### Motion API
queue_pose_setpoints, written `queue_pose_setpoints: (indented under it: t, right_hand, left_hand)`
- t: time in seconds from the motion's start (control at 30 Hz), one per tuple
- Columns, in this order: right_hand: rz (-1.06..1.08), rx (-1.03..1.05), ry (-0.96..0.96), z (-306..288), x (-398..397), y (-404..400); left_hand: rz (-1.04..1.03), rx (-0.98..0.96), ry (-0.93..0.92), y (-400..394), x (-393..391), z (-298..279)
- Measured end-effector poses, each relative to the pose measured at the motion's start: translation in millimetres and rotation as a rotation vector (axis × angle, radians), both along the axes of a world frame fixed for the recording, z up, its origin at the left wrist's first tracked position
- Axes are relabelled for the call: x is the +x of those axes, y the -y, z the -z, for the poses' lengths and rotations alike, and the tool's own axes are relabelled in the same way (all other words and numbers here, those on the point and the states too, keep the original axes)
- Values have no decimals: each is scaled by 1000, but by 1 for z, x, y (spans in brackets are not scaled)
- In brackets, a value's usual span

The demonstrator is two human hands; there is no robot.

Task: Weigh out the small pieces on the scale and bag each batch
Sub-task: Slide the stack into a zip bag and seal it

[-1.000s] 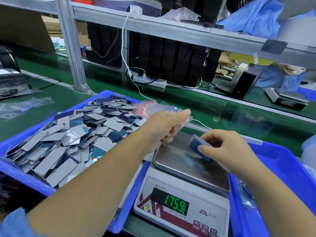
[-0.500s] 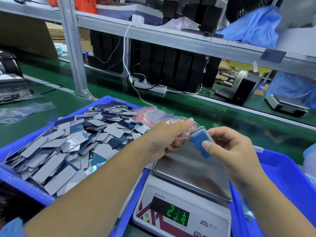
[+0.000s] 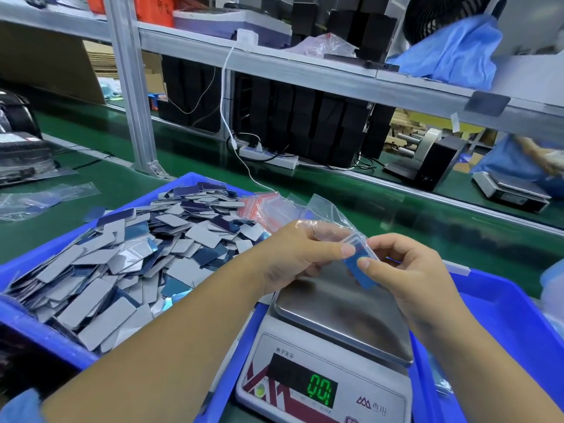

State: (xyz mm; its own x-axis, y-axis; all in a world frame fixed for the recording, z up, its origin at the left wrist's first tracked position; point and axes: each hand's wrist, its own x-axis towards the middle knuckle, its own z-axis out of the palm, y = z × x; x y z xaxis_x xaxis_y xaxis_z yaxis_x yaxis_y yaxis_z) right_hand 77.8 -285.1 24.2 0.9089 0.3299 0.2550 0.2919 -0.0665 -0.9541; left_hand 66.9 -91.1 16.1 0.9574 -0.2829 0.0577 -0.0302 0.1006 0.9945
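Flat blue pieces (image 3: 361, 270) (rectangular) entering crinkly clear bag (image 3: 329, 219).

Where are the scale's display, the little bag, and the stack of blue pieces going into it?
display (image 3: 322, 389): head view, on the green digits.
bag (image 3: 331, 213): head view, on its clear upper part.
stack (image 3: 363, 274): head view, on its blue face below the right thumb.

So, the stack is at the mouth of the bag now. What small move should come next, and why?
Probably the right hand should push the blue stack deeper into the clear bag, which the left hand holds open. Only the stack's upper end sits inside the mouth; most is still out. The scale pan is bare and the display reads zero.
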Motion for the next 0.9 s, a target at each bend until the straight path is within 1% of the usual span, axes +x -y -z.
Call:
queue_pose_setpoints:
  t: [0.13, 0.23, 0.3, 0.43, 0.5, 0.63, 0.73, 0.83, 0.9]
  right_hand:
    - [51, 88, 6, -3, -2, -2]
    - [55, 84, 23, -4, -2, -1]
    - [36, 69, 12, -3, -3, -1]
    - [31, 116, -35, -2, -2, -1]
    - [14, 121, -66, -3, -2, -1]
    - [-54, 149, -134, -2, -1, 0]
    - [-59, 157, -137, -1, -1, -1]
    - [-46, 175, -132, 0, -2, -2]
    - [-47, 210, -140, 0, -4, -4]
  left_hand:
    - [37, -33, 9, 0, 0, 1]
    - [27, -80, -27, 3, 1, 1]
    - [-9, -62, -30, 5, 1, 2]
    - [27, -7, 30, 7, -2, 3]
    - [-10, -3, 51, 7, -2, 2]
    - [-137, -143, 56, 6, 2, -2]
    - [-161, -204, 36, 5, 1, -5]
    - [-101, -167, 46, 4, 0, -3]
    - [-65, -106, 42, 5, -2, -1]
